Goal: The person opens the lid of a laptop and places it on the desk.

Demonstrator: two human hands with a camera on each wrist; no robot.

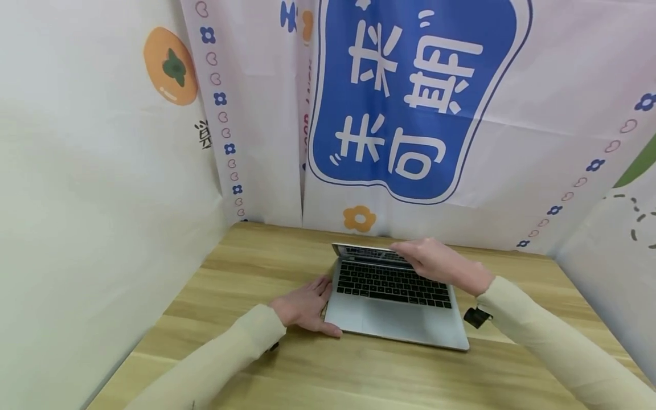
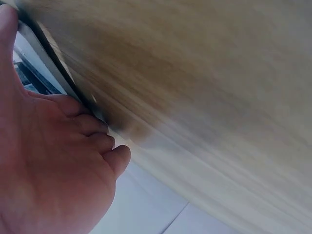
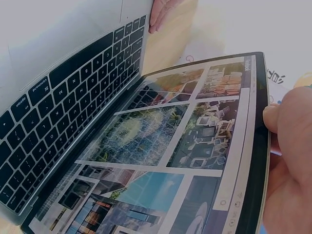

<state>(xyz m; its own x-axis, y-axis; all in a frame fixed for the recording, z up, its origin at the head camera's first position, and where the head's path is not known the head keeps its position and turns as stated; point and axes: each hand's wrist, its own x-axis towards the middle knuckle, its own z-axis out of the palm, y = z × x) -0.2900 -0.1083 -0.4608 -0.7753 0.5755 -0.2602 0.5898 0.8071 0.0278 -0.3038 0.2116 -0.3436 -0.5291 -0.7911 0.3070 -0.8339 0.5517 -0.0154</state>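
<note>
A silver laptop [image 1: 400, 322] sits on the wooden table, its lid raised and tilted forward over the black keyboard [image 1: 389, 282]. My right hand [image 1: 435, 262] grips the lid's upper edge near the right corner. In the right wrist view the thumb lies at the screen's dark border, and pictures show on the lit screen [image 3: 146, 131]. Flat on the table at the laptop's left side rests my left hand [image 1: 304, 307], fingers extended along the edge and thumb by the front left corner. In the left wrist view the palm hides most of the laptop.
The wooden table [image 1: 246, 370] extends around the laptop. Behind it hangs a white printed sheet [image 1: 266, 114] with a large blue sign, and white walls [image 1: 92, 199] stand on both sides. A small black device [image 1: 476, 317] is strapped at the right wrist.
</note>
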